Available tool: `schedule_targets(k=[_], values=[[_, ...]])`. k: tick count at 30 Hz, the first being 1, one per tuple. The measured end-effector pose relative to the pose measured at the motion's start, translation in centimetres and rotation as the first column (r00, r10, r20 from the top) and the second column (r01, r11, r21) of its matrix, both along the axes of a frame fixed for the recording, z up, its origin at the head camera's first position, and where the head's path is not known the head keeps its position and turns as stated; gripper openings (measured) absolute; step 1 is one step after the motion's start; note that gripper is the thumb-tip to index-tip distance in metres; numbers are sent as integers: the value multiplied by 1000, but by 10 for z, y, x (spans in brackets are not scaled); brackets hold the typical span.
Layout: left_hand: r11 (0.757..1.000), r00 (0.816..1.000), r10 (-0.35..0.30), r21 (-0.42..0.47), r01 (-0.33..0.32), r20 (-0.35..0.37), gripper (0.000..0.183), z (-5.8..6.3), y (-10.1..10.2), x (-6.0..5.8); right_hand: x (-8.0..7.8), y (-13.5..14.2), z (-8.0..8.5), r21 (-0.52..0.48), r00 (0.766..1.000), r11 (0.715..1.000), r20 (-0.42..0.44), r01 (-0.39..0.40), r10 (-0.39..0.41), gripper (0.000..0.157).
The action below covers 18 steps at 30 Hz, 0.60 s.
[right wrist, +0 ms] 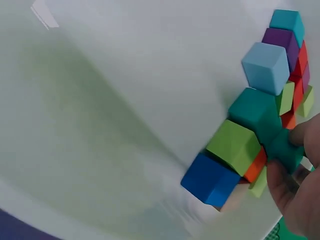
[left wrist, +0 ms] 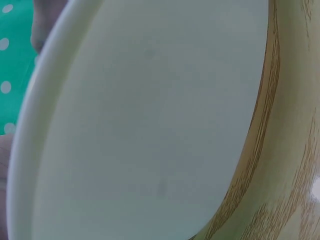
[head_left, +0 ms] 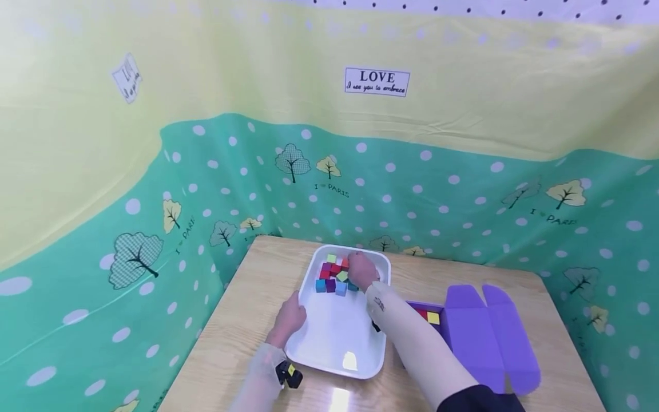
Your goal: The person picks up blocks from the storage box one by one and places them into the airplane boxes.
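A white tray (head_left: 337, 329) lies on the table with several coloured cubes at its far end. My left hand (head_left: 289, 319) grips the tray's left rim; in the left wrist view the tray's outer wall (left wrist: 150, 120) hides most of the fingers. Over the far right part of the tray, my right hand (head_left: 363, 271) pinches a dark green cube (right wrist: 284, 151) between thumb and finger. Beside that cube sit a teal cube (right wrist: 255, 112), a light green cube (right wrist: 232, 145) and a blue cube (right wrist: 210, 179). A light blue cube (right wrist: 266, 69) and a purple cube (right wrist: 281, 41) stand farther along.
Right of the tray stands a purple box (head_left: 471, 337) with its lid folded open to the right. A yellow cube (head_left: 433, 317) and a red cube (head_left: 422, 313) show inside; my right forearm partly covers the box. A patterned green and yellow curtain (head_left: 319, 194) surrounds the wooden table (head_left: 231, 320).
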<state>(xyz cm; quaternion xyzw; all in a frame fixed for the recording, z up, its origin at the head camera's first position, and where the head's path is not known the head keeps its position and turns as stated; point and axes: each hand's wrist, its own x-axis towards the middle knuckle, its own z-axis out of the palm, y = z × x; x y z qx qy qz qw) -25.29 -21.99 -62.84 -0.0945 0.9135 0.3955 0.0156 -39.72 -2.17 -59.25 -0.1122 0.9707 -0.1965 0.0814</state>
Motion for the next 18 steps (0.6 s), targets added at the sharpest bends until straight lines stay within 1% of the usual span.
schedule_targets(k=[4,7,10,13,16,18], values=[[1000,1000,-8,-7,8,-1,44,-3,3,5,9,8,-2,-67,1000,998,-13,3,-4,38],[1000,1000,-4,-7,4,-13,44,-5,2,8,20,17,7,-112,999,993,-32,-23,20,42],[1000,1000,-14,-15,13,-15,44,-6,1,9,36,32,25,-123,993,989,-97,-80,68,38],[1000,1000,-17,-24,17,0,44,-6,2,7,54,52,48,-122,982,985,-158,-124,104,37],[999,1000,-23,-32,23,1,44,-2,1,3,69,75,69,-115,974,982,-185,-153,130,37],[999,1000,-21,-32,21,-7,44,2,0,-2,77,91,80,-111,971,980,-193,-165,141,38]])
